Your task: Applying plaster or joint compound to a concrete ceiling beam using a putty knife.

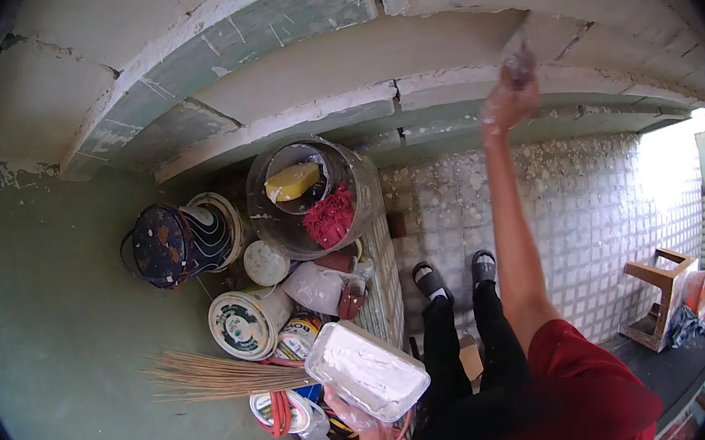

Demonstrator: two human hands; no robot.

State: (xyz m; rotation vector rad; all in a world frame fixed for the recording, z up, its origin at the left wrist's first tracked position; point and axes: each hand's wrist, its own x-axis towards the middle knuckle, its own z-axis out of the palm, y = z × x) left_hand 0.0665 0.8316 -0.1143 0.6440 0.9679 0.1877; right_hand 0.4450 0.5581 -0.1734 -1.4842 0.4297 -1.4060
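My left hand (351,411) is closed on the near-left edge of a clear plastic tub (368,371), its thumb and fingers whitened. White paste with a smeared, uneven surface fills much of the tub. Raised at arm's length, my right hand (514,102) grips a putty knife (516,38), which is blurred by motion. The knife's blade reaches up to the pale wall panel (437,48), just above a ledge coated in rough white paste (450,85). Whether the blade touches the panel I cannot tell.
On the left stand a large bucket (260,200) with a yellow sponge (293,182) and a red cloth (331,218), several paint pails (245,326) and a stick broom (214,374). At the right, a wooden stool (662,299) rests on a dark table (686,370). Splattered tiles (445,202) cover the floor.
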